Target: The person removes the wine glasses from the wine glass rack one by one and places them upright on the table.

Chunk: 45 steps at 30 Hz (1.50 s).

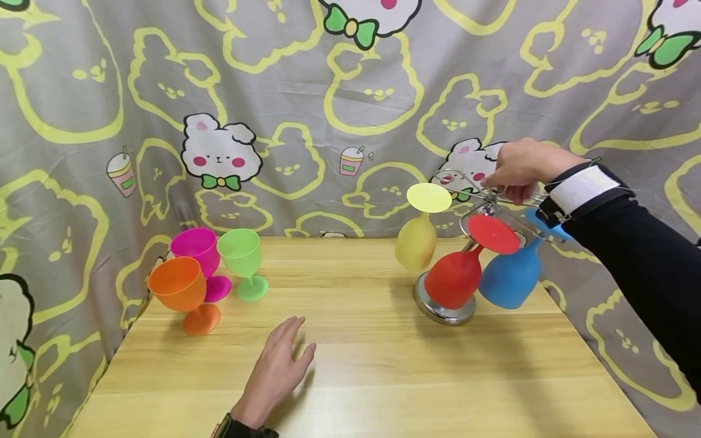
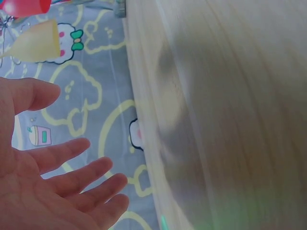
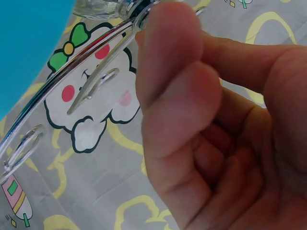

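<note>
A metal goblet rack (image 1: 446, 317) with a round base stands at the right of the wooden table. Three goblets hang upside down from its wire arms: a yellow goblet (image 1: 416, 244), a red goblet (image 1: 453, 281) and a blue goblet (image 1: 510, 277). At the rack's top, my right hand (image 1: 517, 167) pinches the centre with curled fingers. In the right wrist view, fingertips partly hide the point where the wires (image 3: 67, 72) meet. My left hand (image 1: 276, 368) hovers over the front of the table, fingers spread, holding nothing; its bare palm (image 2: 43, 191) shows in the left wrist view.
Upright at the table's left stand an orange goblet (image 1: 176, 286), a magenta goblet (image 1: 194, 246) and a green goblet (image 1: 240, 252), close together. A grey patterned curtain (image 1: 306, 91) hangs behind the table and along both sides.
</note>
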Each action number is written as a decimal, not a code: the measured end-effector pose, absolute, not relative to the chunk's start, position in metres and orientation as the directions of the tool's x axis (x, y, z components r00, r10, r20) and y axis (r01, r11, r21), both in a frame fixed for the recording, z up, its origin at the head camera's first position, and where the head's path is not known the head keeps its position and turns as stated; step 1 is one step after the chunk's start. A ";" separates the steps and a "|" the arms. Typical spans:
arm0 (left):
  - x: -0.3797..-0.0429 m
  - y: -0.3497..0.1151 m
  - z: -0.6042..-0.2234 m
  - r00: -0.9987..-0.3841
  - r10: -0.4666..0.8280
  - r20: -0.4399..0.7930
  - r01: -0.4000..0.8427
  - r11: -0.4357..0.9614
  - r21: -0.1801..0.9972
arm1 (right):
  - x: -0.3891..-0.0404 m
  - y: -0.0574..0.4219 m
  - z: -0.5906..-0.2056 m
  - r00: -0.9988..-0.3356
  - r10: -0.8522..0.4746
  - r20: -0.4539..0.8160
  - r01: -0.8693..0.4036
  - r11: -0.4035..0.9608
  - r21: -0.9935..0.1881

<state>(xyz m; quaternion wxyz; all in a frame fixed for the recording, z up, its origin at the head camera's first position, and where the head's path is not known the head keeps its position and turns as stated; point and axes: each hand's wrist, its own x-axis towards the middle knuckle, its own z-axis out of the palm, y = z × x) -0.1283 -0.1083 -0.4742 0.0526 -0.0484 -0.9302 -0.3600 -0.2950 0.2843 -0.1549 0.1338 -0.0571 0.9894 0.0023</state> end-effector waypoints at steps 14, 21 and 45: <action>-0.125 -0.111 -0.474 -0.989 0.042 0.139 0.125 0.730 0.672 | -0.290 0.285 -0.156 -0.962 -0.109 -0.252 -0.103 0.994 -0.034; -0.125 -0.110 -0.477 -0.990 0.043 0.136 0.125 0.728 0.674 | -0.267 0.284 -0.152 -0.983 -0.101 -0.151 -0.111 0.992 0.059; -0.126 -0.109 -0.481 -0.990 0.050 0.129 0.125 0.726 0.677 | -0.147 0.326 -0.234 -0.876 -0.170 0.450 -0.212 0.976 -0.044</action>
